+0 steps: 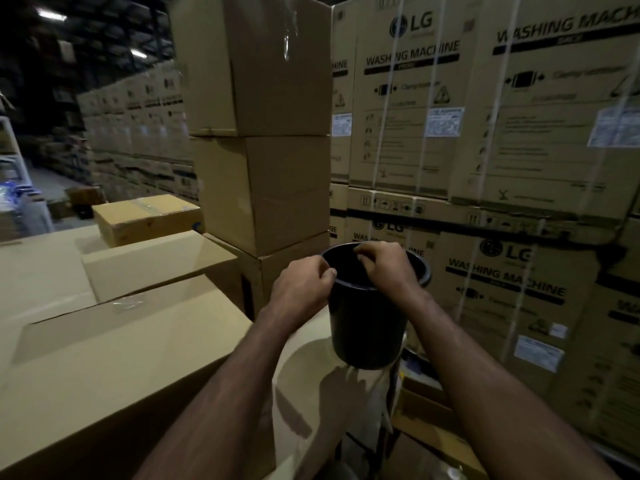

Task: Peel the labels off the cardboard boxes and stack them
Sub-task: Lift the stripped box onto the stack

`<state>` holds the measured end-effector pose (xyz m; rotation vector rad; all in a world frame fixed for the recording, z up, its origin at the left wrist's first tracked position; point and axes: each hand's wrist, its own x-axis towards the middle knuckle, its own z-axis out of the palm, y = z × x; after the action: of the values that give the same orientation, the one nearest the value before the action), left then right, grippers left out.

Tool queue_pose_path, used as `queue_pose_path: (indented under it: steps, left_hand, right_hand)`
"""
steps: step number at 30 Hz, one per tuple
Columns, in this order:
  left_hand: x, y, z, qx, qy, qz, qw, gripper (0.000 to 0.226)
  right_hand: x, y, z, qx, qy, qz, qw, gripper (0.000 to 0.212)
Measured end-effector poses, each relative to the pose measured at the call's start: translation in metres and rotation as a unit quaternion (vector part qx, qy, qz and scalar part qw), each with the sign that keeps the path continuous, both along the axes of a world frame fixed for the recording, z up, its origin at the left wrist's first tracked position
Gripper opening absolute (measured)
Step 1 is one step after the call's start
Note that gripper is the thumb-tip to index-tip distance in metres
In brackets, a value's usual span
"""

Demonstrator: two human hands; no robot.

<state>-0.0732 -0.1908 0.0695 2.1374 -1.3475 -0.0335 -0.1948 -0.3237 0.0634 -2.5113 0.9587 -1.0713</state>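
Tall strapped washing-machine cartons [512, 116] of printed cardboard wall the right. Left of them, plain matte brown boxes [263, 188] stand stacked, smooth-sided. Both hands hold a dark, round, tapered bucket [367, 327] aloft: left hand [304, 285] and right hand [388, 265] fingers clenched over its rim; it could slip or knock the stack

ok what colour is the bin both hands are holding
Black bin, plain and unpatterned; seen in the head view.

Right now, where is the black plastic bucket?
Lower centre of the head view: black plastic bucket, gripped at its rim by both hands, right of the stacked plain cardboard boxes.
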Motion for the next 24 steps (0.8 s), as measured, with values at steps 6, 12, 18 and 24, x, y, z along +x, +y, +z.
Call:
queue_pose_path:
  steps: [6,12,18,24]
  left_hand:
    - [0.011,0.077,0.026,-0.044,0.006,0.048,0.998,0.028]
    - [0.022,0.192,0.019,-0.103,-0.021,0.139,0.985,0.031]
    - [0.032,0.265,-0.024,-0.103,-0.078,0.300,0.945,0.032]
    - [0.026,0.299,-0.086,-0.239,-0.024,0.349,0.906,0.045]
  right_hand:
    - [0.028,0.062,0.006,-0.038,-0.034,0.109,0.993,0.021]
    - [0.061,0.128,-0.017,0.037,-0.108,0.277,0.954,0.020]
    - [0.082,0.172,-0.068,0.190,-0.156,0.313,0.917,0.046]
    - [0.065,0.192,-0.135,0.287,-0.243,0.297,0.878,0.048]
